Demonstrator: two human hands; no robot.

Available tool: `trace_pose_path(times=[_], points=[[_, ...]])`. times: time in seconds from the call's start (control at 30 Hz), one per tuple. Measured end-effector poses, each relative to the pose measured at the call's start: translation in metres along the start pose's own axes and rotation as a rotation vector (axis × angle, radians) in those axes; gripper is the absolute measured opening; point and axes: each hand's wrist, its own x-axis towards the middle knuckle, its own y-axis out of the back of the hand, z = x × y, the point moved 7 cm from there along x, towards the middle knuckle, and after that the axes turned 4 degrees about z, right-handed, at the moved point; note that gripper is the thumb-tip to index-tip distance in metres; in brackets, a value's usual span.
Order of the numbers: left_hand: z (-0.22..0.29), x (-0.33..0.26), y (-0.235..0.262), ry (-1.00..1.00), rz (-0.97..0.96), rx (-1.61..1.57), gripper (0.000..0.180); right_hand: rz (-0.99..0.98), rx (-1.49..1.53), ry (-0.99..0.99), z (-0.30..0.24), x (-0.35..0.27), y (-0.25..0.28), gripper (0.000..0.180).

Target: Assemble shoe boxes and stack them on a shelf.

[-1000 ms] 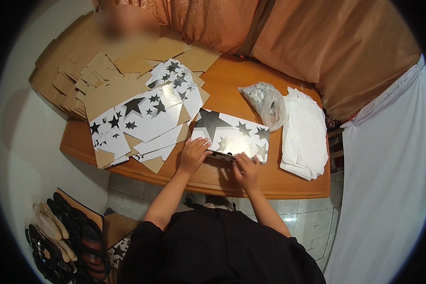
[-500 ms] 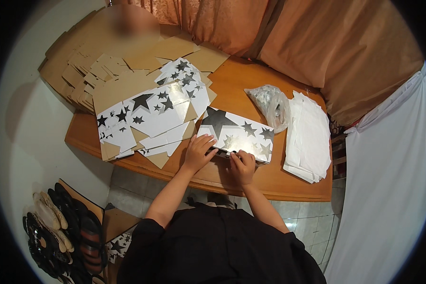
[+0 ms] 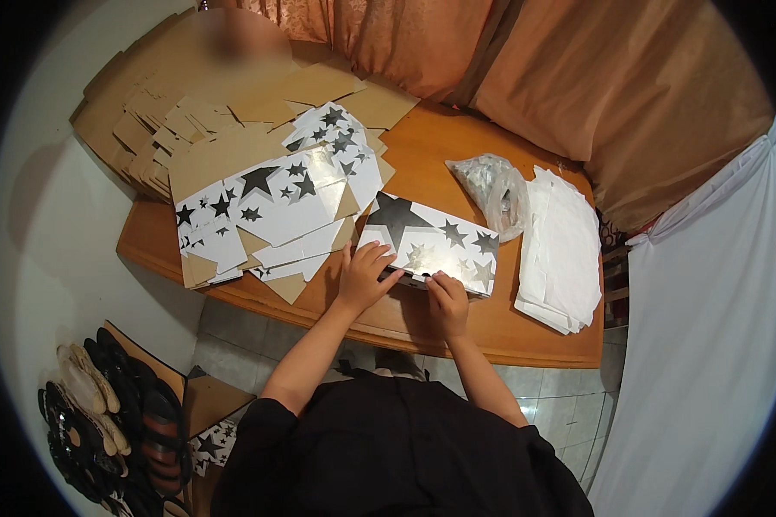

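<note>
Box (image 3: 424, 241), white with black and grey stars, lies on the wooden table (image 3: 412, 142) straight ahead of the fingers I am watching remotely, its near long edge right under them. My left hand (image 3: 364, 280) has its fingers loosely spread over the near left part of the box top, with the thumb along the near edge; I see it resting on the box rather than closed around it. My right hand (image 3: 447, 308) has its fingers curled at the near edge, just beside a small dark notch (image 3: 426, 276); from my station I cannot tell whether they pinch the cardboard or only press on it.

Left of the left fingers I have an overlapping pile of flat star-printed cardboard (image 3: 297, 205), and farther beyond it, plain brown cardboard (image 3: 207, 95). Ahead and right of the right fingers, past the box, a clear plastic bag (image 3: 494, 191) sits just beside a stack of white sheets (image 3: 560, 250). Well apart from the left fingers, low on their left, are several shoes (image 3: 121, 422).
</note>
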Motion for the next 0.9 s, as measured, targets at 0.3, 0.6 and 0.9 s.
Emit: trace_pose_path(times=[0.3,0.6,0.9], points=[[0.023,0.006,-0.018,-0.025,-0.092,0.103,0.041,-0.041,0.009,-0.077,0.004,0.001,-0.003,0.016],[0.018,-0.003,-0.028,-0.13,-0.003,0.205,0.041,-0.107,-0.308,-0.09,0.019,-0.002,-0.002,0.03],[0.016,-0.008,-0.02,-0.099,-0.066,0.165,0.041,-0.058,0.101,-0.626,0.061,0.031,0.049,0.026]])
